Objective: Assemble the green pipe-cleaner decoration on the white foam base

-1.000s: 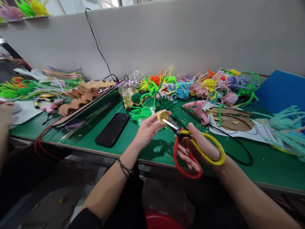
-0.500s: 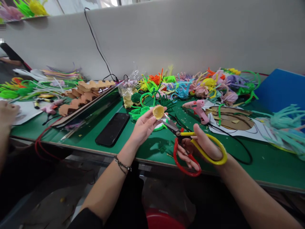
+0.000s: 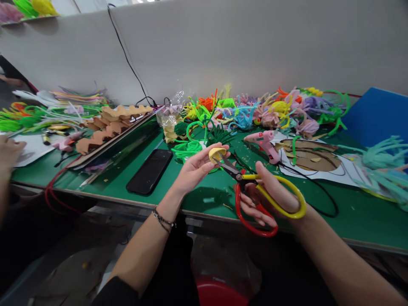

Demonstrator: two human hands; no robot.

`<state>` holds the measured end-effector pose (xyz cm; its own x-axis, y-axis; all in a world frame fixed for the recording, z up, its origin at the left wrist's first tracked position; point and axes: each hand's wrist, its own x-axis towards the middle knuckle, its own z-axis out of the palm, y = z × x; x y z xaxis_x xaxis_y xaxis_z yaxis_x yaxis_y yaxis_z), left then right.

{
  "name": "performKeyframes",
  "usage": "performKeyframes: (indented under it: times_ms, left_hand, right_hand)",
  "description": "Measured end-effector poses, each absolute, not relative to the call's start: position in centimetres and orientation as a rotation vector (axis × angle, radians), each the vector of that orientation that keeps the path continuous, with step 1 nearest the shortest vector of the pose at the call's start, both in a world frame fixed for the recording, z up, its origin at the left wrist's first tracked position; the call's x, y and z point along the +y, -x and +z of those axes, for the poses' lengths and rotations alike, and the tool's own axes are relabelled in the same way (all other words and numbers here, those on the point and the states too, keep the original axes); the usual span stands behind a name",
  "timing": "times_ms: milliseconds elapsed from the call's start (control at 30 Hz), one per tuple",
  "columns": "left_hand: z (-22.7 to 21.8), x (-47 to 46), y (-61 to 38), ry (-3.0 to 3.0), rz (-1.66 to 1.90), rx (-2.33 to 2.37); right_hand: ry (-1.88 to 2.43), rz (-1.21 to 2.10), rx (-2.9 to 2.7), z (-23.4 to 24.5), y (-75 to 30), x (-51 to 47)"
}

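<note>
- Two-handed trimming is seemingly happening, calling next for steadiness.
- Left hand [image 3: 193, 172] is pinching a small, yellow, cup-shaped piece [image 3: 216, 154] above the green worktop [image 3: 106, 185].
- Right hand [image 3: 280, 194] is gripping red-and-yellow-handled metal scissors [image 3: 239, 177].

A pale partition [image 3: 204, 51] backs the green table [image 3: 366, 225].

three hands show clearly: the person's left hand [image 3: 197, 168] and right hand [image 3: 274, 191] around the centre, a co-worker's hand [image 3: 11, 151] at the left edge. one pair of metal scissors with red and yellow handles [image 3: 239, 177], one small yellow cup-shaped piece [image 3: 216, 154], one black rectangular phone [image 3: 149, 172]. two pink plastic glue guns [image 3: 267, 145]: one right of centre, one at left. one flat blue board [image 3: 376, 117] at right. the fuzzy multicoloured stems [image 3: 279, 108] are too tangled to count.
</note>
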<state>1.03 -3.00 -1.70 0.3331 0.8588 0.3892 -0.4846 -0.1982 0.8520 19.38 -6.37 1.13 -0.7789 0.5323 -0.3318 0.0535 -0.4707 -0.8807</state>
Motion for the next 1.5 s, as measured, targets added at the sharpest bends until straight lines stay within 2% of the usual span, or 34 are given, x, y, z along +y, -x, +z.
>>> performKeyframes:
  times_ms: [467, 1233, 1500]
  left_hand:
    - [-1.7, -2.8, -0.4, -1.427, 1.236, 0.413]
    - [-1.4, -2.7, -0.3, -1.482, 1.271, 0.477]
    - [-1.8, -2.3, 0.1, -1.501, 1.270, 0.499]
  right_hand:
    - [0.983, 2.253, -1.385, 1.2, -19.2, -6.5]
    - [0.916, 2.186, -1.331, 0.1, -18.4, -6.0]
    - [1.015, 1.999, -1.470, 0.3, -18.0, -5.8]
